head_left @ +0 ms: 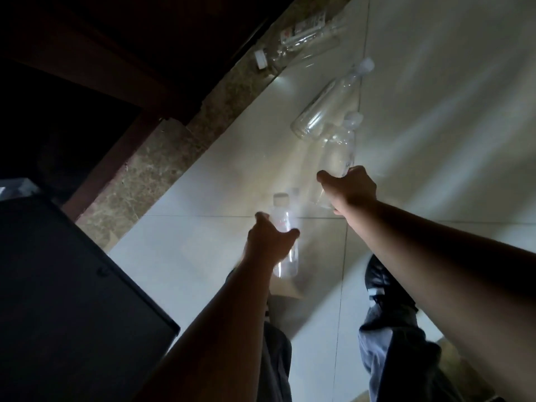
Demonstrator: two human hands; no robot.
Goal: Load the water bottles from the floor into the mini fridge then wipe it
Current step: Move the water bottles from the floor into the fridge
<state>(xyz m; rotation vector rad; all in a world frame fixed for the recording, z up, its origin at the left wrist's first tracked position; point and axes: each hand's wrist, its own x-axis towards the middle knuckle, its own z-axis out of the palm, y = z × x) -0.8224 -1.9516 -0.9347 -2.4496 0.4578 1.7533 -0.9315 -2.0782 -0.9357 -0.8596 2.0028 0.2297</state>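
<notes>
Head view: the left hand [271,240] is wrapped round one clear bottle [285,245], the right hand [349,190] round another bottle [336,158], both above the floor [435,126]. Two more lie loose beyond [327,105] and by the dark cabinet [293,42]. Slick plastic in one-handed grips could slip or knock the loose ones rolling. Gloom hides the black box at left [72,300], probably the fridge; its door and any cloth are unseen.

1. Left hand [271,242] reaches forward on a bare, outstretched arm, fingers curled closed.
2. Right hand [349,188] extends farther ahead, arm straight, fingers and thumb wrapped in a grip.
</notes>
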